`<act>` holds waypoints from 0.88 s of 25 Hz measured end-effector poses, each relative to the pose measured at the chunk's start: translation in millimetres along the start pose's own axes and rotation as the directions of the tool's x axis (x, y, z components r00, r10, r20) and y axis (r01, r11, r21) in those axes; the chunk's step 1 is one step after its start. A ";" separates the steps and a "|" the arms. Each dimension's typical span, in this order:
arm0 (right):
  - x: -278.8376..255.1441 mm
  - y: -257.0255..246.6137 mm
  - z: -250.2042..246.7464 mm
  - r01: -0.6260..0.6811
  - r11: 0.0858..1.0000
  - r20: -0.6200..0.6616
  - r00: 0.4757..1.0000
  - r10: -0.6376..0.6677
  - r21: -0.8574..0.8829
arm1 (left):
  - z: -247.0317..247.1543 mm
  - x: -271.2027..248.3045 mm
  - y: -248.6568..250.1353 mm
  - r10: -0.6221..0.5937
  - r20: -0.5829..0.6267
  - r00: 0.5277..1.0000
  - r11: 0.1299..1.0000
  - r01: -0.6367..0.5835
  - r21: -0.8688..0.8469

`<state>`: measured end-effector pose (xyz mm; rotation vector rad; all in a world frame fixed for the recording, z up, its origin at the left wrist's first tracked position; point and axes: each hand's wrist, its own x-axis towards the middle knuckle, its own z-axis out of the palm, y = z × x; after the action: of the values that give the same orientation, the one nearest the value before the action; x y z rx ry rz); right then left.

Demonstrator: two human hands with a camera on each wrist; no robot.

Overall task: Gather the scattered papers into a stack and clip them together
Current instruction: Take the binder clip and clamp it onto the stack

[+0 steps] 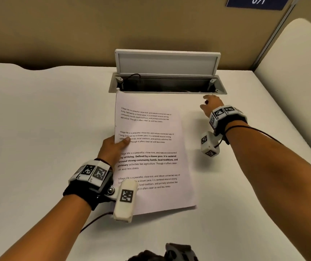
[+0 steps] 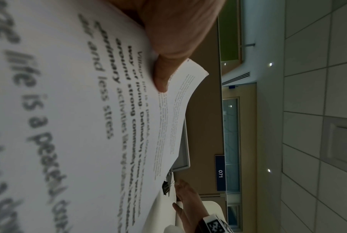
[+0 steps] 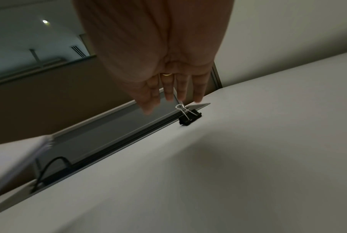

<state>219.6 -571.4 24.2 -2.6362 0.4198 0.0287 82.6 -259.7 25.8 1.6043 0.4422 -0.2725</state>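
Observation:
A stack of printed white papers (image 1: 150, 147) lies lifted a little off the white desk (image 1: 38, 129). My left hand (image 1: 120, 145) grips its left edge, thumb (image 2: 162, 75) on top of the sheets (image 2: 69, 110) and fingers underneath. A black binder clip (image 3: 189, 117) with silver handles sits on the desk by the right end of the cable tray; it also shows in the left wrist view (image 2: 165, 188). My right hand (image 1: 208, 102) is stretched out over it, fingers (image 3: 169, 94) straight and just short of the clip, holding nothing. In the head view the hand hides the clip.
A recessed cable tray (image 1: 224, 92) with its white lid (image 1: 167, 63) raised runs along the back of the desk, a black cable (image 3: 49, 167) inside it. A tan partition (image 1: 56, 25) stands behind. The stack's top edge reaches the tray's front rim.

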 end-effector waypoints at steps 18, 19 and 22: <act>21.7 13.2 0.5 0.027 0.999 -0.017 1.000 -0.026 0.030 | 4.8 3.6 -19.6 -0.049 -0.042 0.998 0.999 0.048 -0.021; 15.3 10.9 1.3 -0.007 0.993 -0.005 1.000 0.007 0.116 | 2.6 0.7 -21.3 -0.046 -0.041 0.998 0.999 0.045 -0.021; -18.8 -6.0 -1.2 -0.087 0.900 0.036 0.996 0.079 0.427 | -12.8 -12.3 -28.0 -0.042 -0.035 0.999 0.999 0.041 -0.010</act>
<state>203.5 -561.4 29.6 -2.1805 0.4722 -0.0125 58.2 -247.4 7.1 1.5941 0.5039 -0.2735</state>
